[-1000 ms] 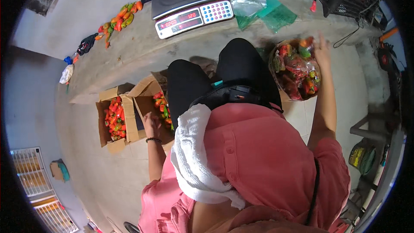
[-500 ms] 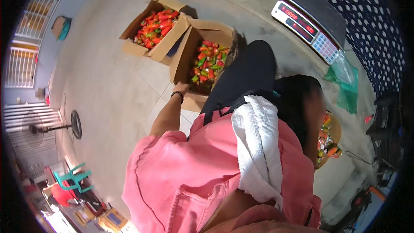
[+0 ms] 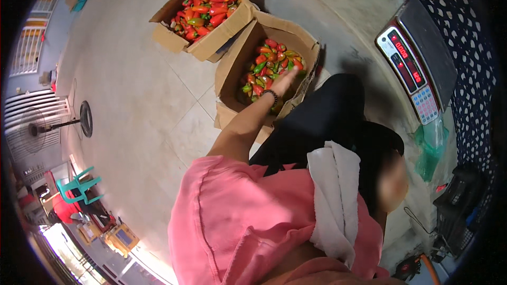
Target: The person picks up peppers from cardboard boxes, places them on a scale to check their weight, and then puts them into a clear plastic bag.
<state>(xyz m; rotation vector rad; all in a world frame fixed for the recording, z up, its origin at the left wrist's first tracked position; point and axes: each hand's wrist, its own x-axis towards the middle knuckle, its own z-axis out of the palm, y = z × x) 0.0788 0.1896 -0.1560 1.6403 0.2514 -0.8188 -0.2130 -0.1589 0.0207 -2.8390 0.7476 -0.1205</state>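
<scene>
My left hand, a dark beaded bracelet at its wrist, reaches over a loose heap of peppers in the nearer cardboard box, beside my bent leg in black trousers. The fingers are stretched out rather than curled, their tips at the heap's right side, close to the box wall. The peppers, red, orange and green, lie on the bottom of the open box, its flaps folded outward.

My right hand is beside my other knee, a pale smear of motion; I cannot tell whether its fingers are together, apart or closed on something.

Just beyond, a second cardboard box, standing against the first on the pale tiled floor, holds more peppers, mostly red. On the raised concrete ledge to my right sits a digital scale, its display lit red, its dark platform bare. Green plastic bags lie at its near end, next to a dark cloth with white spots, and a black crate is farther along. A white towel hangs down over my pink shirt. Across the room at left are a standing fan and a teal chair.
</scene>
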